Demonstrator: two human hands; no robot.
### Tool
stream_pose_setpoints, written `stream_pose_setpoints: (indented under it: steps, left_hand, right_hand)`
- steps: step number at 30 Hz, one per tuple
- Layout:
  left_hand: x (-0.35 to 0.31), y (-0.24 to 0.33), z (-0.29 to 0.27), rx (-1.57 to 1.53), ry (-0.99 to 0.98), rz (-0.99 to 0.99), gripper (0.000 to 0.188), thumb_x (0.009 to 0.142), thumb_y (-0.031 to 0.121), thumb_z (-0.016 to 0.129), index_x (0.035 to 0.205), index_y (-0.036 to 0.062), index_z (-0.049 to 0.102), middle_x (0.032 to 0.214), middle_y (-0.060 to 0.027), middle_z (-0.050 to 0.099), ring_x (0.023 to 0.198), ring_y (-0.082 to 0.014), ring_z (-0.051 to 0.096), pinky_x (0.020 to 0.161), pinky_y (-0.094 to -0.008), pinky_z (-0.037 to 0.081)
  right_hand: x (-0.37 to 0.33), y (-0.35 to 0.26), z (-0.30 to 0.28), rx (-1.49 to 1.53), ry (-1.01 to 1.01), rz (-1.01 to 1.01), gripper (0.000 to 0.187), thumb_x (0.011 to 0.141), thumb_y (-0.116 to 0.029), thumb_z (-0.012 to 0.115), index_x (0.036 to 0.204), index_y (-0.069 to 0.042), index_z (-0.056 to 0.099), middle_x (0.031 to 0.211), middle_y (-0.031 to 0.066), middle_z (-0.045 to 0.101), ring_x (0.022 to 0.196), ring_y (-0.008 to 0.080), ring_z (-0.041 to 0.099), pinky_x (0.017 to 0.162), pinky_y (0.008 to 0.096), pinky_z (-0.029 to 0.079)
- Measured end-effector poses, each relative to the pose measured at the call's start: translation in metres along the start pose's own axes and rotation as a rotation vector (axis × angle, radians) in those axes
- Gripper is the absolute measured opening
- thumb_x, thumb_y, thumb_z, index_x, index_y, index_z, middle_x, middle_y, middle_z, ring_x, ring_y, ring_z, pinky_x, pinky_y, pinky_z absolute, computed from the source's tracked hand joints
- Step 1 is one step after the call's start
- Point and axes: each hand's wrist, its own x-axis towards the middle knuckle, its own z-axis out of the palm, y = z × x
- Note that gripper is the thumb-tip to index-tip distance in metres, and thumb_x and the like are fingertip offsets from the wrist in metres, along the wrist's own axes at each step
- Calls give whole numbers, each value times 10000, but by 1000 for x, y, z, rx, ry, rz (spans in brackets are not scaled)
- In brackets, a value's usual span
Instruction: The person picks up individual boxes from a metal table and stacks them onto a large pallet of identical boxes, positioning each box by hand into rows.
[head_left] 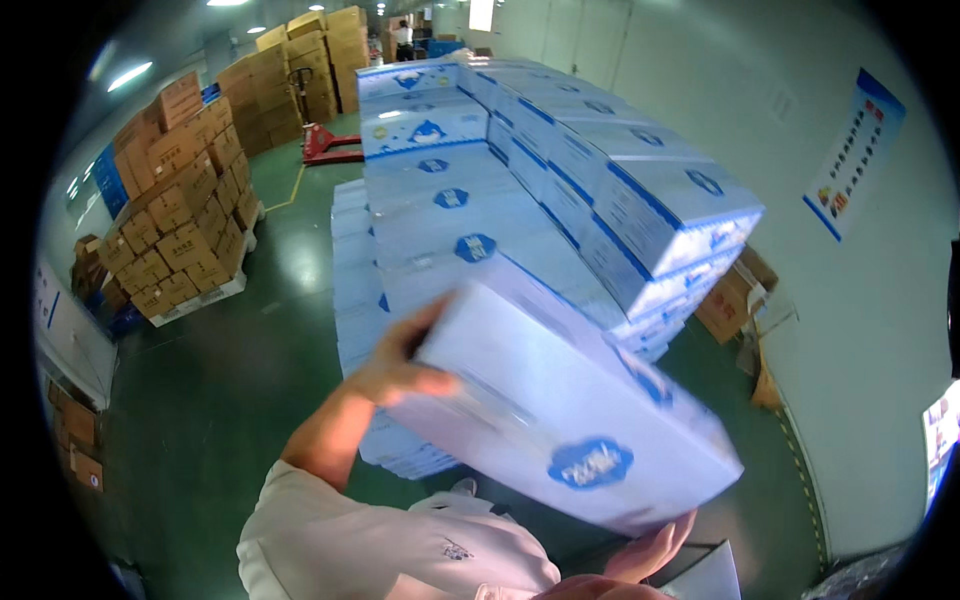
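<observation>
A white carton with a blue cloud-shaped emblem is tilted in front of me, its right end lower than its left. My left hand grips its upper left end, the thumb on the near face and the fingers mostly hidden behind. Under the lower right edge, my right hand supports it with the fingers pressed to the carton. Just beyond is a large stack of matching cartons, higher along its right and far sides. The held carton hides part of the stack's near side.
Brown cartons stand on a pallet at the left. A red pallet jack is parked behind them, near tall brown stacks. Opened brown boxes lie along the right wall. Part of an open white box shows below my right hand.
</observation>
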Motion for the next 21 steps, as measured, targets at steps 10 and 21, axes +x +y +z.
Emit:
stream_pose_setpoints:
  steps: [10, 21]
  left_hand:
    - [75, -66, -279, 108, 1191, -85, 1002, 820, 564, 664, 1477, -57, 232, 1441, -246, 405, 1354, -306, 390, 1103, -379, 306]
    - [199, -161, -337, 563, 906, -36, 1059, 868, 683, 522, 1507, -53, 107, 1500, -316, 281, 1401, -405, 304, 1126, -396, 289]
  right_hand:
    - [76, -27, 341, -125, -843, -718, 526, 820, -121, 695, 1283, 38, 501, 1316, 266, 491, 1126, 452, 531, 979, 488, 432]
    - [31, 85, 283, -655, -1034, -752, 506, 829, -372, 661, 1213, -48, 602, 1320, 186, 532, 1246, 371, 493, 1053, 531, 347]
